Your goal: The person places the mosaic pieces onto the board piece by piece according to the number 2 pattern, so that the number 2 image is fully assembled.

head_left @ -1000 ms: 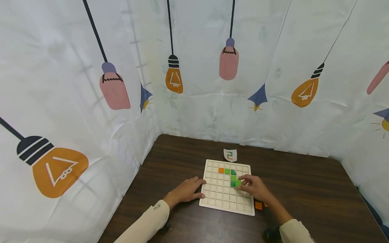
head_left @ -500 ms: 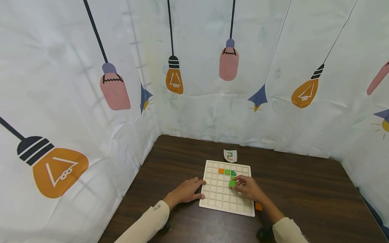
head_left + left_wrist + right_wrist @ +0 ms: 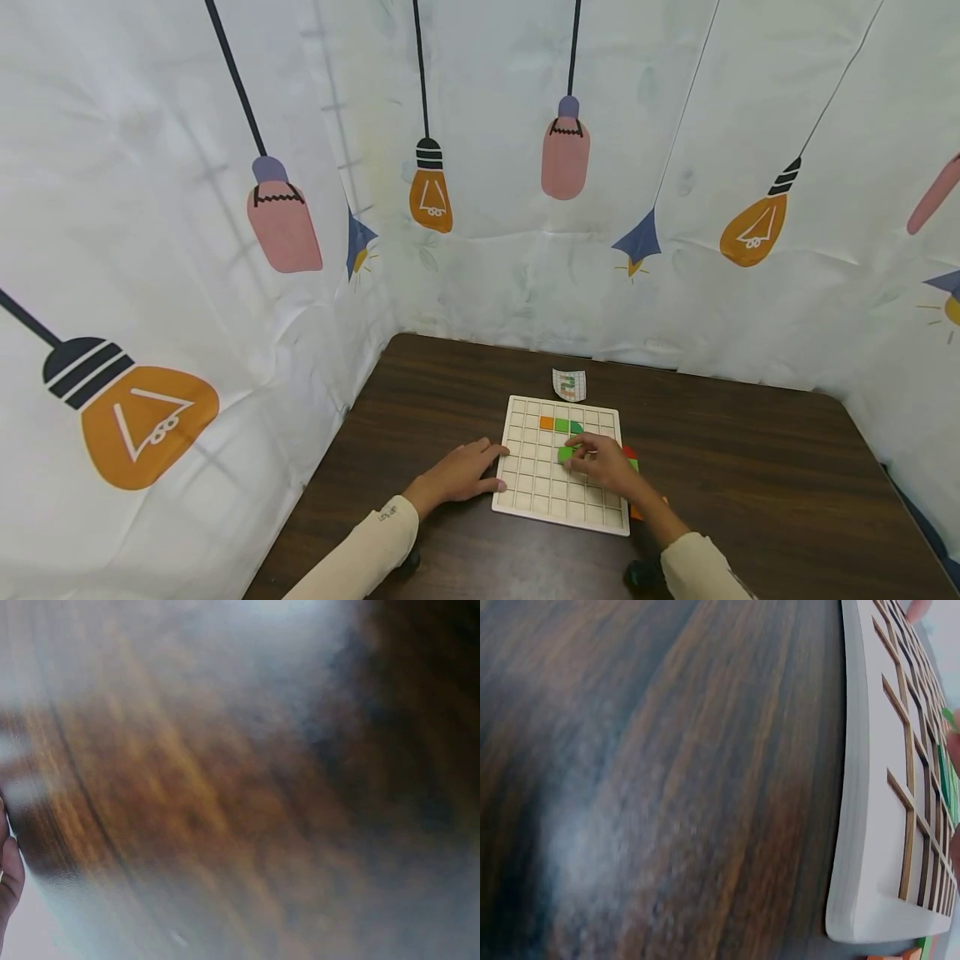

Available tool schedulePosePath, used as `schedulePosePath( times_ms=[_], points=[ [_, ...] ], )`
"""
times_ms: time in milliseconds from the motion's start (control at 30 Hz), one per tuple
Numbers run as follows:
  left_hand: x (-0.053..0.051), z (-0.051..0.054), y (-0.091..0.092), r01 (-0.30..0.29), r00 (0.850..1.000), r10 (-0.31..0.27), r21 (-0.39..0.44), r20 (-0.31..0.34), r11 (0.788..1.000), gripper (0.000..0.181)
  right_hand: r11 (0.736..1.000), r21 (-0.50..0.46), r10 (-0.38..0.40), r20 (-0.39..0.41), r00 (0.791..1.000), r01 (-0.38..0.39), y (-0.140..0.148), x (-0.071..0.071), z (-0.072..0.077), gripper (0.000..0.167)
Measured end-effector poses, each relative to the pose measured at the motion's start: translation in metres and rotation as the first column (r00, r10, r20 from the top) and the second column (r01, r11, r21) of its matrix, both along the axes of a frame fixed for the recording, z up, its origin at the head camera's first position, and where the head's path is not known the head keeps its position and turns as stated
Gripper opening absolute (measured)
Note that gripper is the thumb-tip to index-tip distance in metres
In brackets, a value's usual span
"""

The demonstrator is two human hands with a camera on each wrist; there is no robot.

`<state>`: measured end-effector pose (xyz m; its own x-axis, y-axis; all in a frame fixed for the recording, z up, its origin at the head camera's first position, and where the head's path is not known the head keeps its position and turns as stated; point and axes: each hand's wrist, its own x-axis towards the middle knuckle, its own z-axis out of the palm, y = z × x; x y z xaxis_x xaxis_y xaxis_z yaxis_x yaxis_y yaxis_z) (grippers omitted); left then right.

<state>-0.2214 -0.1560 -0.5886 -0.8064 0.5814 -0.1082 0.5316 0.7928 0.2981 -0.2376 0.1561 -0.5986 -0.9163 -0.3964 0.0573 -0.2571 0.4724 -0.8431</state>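
Note:
A pale square grid board [image 3: 536, 500] lies on the dark wooden table. In the head view my right hand [image 3: 609, 465] is over its middle, pinching a light green square tile [image 3: 565, 454] between thumb and fingers. Along an upper row sit an orange tile [image 3: 547, 423], a green tile [image 3: 562, 425] and a dark green tile [image 3: 576, 427] with a cut corner; the right hand hides tiles below them. My left hand [image 3: 465, 468] rests at the board's left edge, fingers extended and touching it. The right wrist view shows the board's rim [image 3: 855, 787] and a sliver of green tile [image 3: 949, 718].
Behind the board lies a small paper card [image 3: 569, 385] with a coloured grid pattern. Loose tiles lie right of the board, among them a red tile [image 3: 628, 452] and an orange tile [image 3: 636, 512], partly behind the right forearm. A printed white curtain [image 3: 487, 292] stands behind the table.
The right hand has carried the light green tile leftward across the board, uncovering red and green tiles at the right. The left hand has stayed in place.

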Motion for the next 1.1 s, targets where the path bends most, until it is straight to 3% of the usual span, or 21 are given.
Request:
schedulePosePath(
  times_ms=[267, 1100],
  points=[
    [0.001, 0.001, 0.0, 0.005, 1.0, -0.005, 0.012, -0.002, 1.0, 0.06, 0.996, 0.075, -0.052, -0.028, 0.998, 0.054, -0.009, -0.002, -0.003, 0.022],
    [0.002, 0.004, -0.001, 0.009, 1.0, -0.009, 0.024, -0.001, 1.0, 0.06, 0.971, 0.179, -0.153, -0.057, 0.987, 0.161, -0.024, 0.001, 0.004, 0.017]
  ],
)
